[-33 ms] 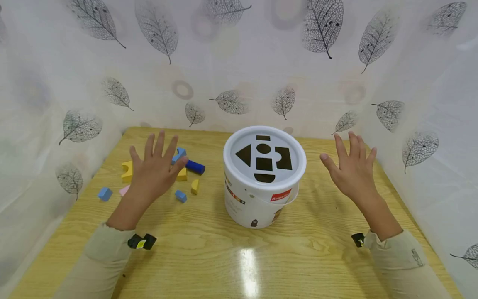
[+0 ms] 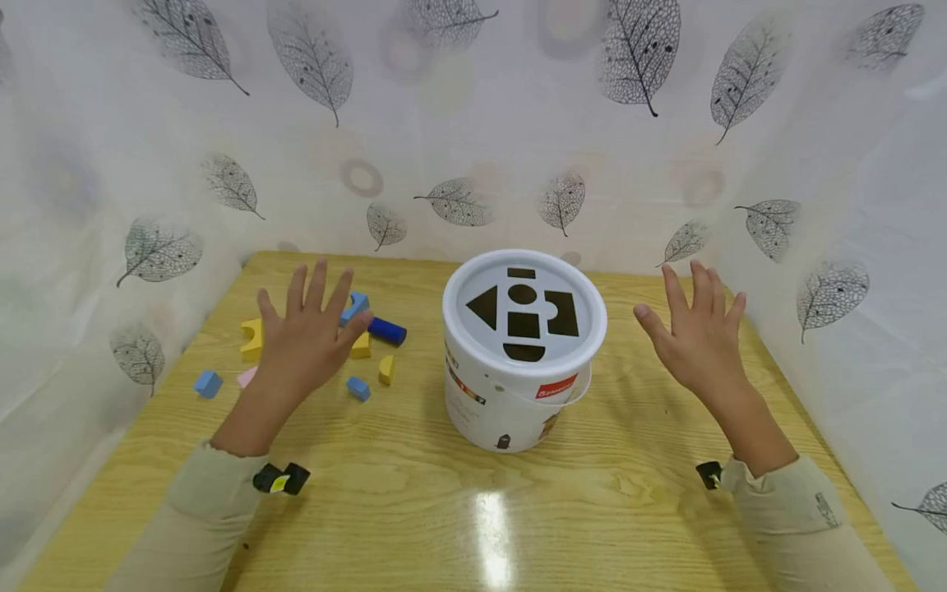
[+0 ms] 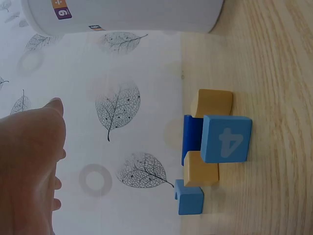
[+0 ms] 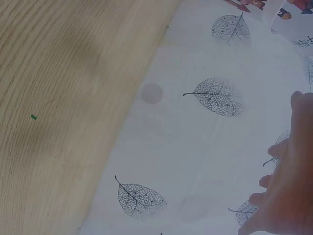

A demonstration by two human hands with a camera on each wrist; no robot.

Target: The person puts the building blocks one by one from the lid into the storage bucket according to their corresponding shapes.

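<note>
My left hand (image 2: 303, 345) hovers with spread fingers over the left part of the table, above a scatter of toy blocks and partly hiding them. Among these are a dark blue cylinder (image 2: 387, 330), a small blue block (image 2: 358, 388), a yellow half-round block (image 2: 386, 369) and a yellow notched block (image 2: 252, 339). In the left wrist view, a blue block (image 3: 227, 139) bears a number 4. A white bucket (image 2: 484, 411) stands mid-table, its lid (image 2: 488, 349) on, with several shaped holes. To its right, my right hand (image 2: 703, 345) is held up, fingers spread, touching nothing.
A wooden table (image 2: 414, 518) carries everything. Behind it and along both sides hangs a white leaf-print curtain (image 2: 488, 123). The bucket's thin handle (image 2: 584, 386) hangs down its right side. At the far left lie another blue block (image 2: 208, 384) and a partly hidden pink one (image 2: 247, 376).
</note>
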